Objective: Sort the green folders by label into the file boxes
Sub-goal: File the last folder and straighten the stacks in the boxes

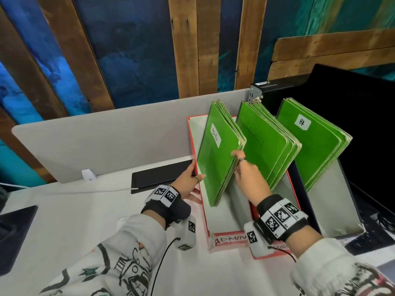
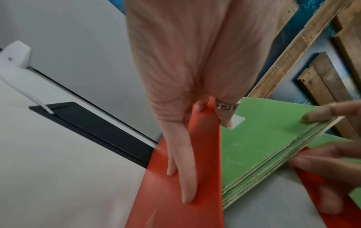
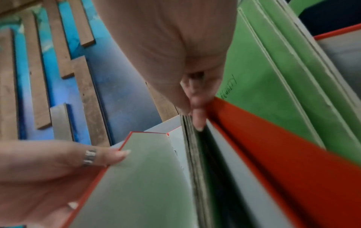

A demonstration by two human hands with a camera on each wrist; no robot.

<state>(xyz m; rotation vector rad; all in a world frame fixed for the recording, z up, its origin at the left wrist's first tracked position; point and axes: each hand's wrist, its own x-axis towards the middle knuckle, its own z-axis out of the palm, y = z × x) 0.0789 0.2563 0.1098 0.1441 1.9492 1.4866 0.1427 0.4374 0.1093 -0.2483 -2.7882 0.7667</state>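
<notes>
A white counter (image 1: 85, 214) runs along a pale grey divider panel (image 1: 106, 133); behind it the wall is painted in blues and teals and crossed with rough brown wooden planks (image 1: 186, 45). A flat black pad (image 1: 158, 176) with a white cable lies by the counter's back edge, beside a small white bracket (image 1: 88, 174).

At the counter's right end three file boxes stand side by side, each holding a leaning stack of glossy green folders with worn, pale edges. The red-walled box (image 1: 204, 212), grey inside, carries a strip on its front lettered ADMIN (image 1: 229, 240); its folders (image 1: 218, 159) show a white label on the front one. The next stack (image 1: 267, 144) has dark handwriting straight on the green cover, too faint to read in full. The stack nearest the counter's right edge (image 1: 314, 142) stands in a dark-walled box (image 1: 339, 201) and bears a white label reading HR (image 1: 301, 122).

The left hand (image 1: 189, 182) grips the red box's left wall, the thumb inside by the front folder and the fingers laid flat along the red outer face (image 2: 175, 182). The right hand (image 1: 249, 176) pinches the right-hand edge of the ADMIN stack, thumb on the front cover and fingers behind. Both wrists wear black straps with printed square markers, and the sleeves are white with dark drawings.
</notes>
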